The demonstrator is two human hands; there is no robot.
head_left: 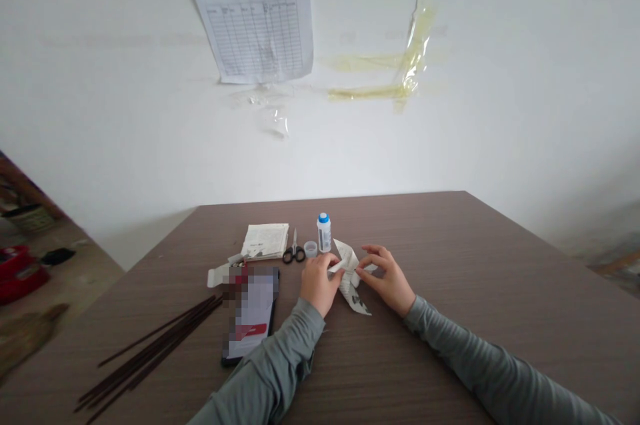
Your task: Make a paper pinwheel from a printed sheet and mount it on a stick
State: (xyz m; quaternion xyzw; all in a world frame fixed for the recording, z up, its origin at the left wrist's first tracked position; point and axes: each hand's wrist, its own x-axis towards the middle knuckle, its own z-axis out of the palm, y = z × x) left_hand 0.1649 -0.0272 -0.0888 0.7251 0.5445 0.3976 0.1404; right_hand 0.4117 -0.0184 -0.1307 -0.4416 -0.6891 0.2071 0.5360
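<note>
A piece of printed paper, cut and folded into pointed blades like a pinwheel, is between my two hands above the table. My left hand pinches a blade on its left side, thumb against fingers. On the other side my right hand has thumb and forefinger closed on the paper near its middle. Fingers partly cover the centre of the paper. Just behind my left hand stand a white bottle with a blue cap and a small clear plastic cup.
Black-handled scissors lie beside a stack of printed paper sheets. To the left are a phone, a small opened packet and several thin dark sticks. The table meets a white wall at the back.
</note>
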